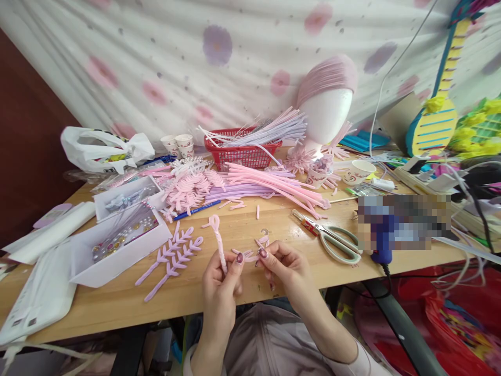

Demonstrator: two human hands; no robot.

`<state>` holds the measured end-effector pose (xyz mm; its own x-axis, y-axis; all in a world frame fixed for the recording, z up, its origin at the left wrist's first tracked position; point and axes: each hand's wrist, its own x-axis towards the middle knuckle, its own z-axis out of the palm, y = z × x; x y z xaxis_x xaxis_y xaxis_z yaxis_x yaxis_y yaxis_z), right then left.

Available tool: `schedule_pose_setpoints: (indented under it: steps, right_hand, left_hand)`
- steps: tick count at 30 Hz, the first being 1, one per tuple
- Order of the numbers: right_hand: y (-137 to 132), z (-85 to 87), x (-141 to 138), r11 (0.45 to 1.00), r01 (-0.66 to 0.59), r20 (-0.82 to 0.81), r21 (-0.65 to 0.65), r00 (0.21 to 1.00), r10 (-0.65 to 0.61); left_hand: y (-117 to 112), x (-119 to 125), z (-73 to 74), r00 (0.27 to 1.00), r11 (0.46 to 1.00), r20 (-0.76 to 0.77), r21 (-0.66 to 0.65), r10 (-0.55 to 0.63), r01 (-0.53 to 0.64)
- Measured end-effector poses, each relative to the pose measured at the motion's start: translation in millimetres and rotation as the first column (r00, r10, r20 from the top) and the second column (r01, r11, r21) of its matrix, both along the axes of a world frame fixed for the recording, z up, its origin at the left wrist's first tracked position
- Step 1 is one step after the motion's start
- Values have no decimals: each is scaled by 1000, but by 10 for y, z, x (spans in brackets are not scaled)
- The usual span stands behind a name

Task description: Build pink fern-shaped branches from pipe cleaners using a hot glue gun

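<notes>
Nearest the camera, below both hands, is the wearer's greyish top (266, 342), its sleeves ending above the wrists. Far left of the hands lies a white packet (43, 290); next comes a white box (133, 258) of beads and pins, its walls probably there to stop them rolling. Just left of the left hand, lilac leafy sprigs (172, 263) lie flat, seemingly so their leaves stay uncrushed. The left hand (221, 284) pinches a twisted pink stem (219, 245), loop upward, likely gripped low to leave the loop free. Slightly apart from it, the right hand (287, 269) closes its fingertips on small pink pieces (249, 257), which bridge the gap between the thumbs. Beyond the hands lie loose pink stems (270, 185), presumably bunched lengthwise for easy picking. Right of the right hand are scissors (320, 230), handles towards the wearer, perhaps for quick reach, then a corded blue tool (382, 235), partly pixelated. The packet's print, the scissors' red label and the red marks on the paper cups (358, 171) are illegible; no brand can be read.
</notes>
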<state>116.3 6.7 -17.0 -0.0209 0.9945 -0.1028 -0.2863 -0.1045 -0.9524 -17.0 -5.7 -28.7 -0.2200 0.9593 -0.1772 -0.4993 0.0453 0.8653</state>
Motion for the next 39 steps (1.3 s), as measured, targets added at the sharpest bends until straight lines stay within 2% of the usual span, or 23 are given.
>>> schedule_pose_setpoints:
  steps: [4,7,13,20,26,31,35,39]
  right_hand:
    - [27,50,180,988,128,76,83,988,-134]
    - [19,52,223,990,94,138,102,985,-107]
    - [-9,-36,50,995,-74,158,69,986,63]
    - [42,-34,102,990,-86,176,115,982,65]
    - [196,175,223,976,-2,186,216,982,-39]
    - [258,299,45,965,15,119,262,992,-48]
    - [272,285,-90,967,8,111,255,993,-37]
    - [297,242,-107,967,-1,124,253,992,-32]
  left_hand:
    - [28,-71,15,994,1000,112,-13,7,-6]
    - [32,-67,26,995,999,92,-8,-36,37]
    - [20,-46,11,998,999,35,-3,-48,48]
    - [-5,-25,63,995,995,3,1,-103,103]
    - [-5,-54,42,966,968,54,14,-251,251]
    - [1,-59,8,963,963,13,13,-269,269]
    - [-19,-45,63,964,964,-9,-11,-265,265]
    - [-27,-38,96,965,965,-11,-15,-263,262]
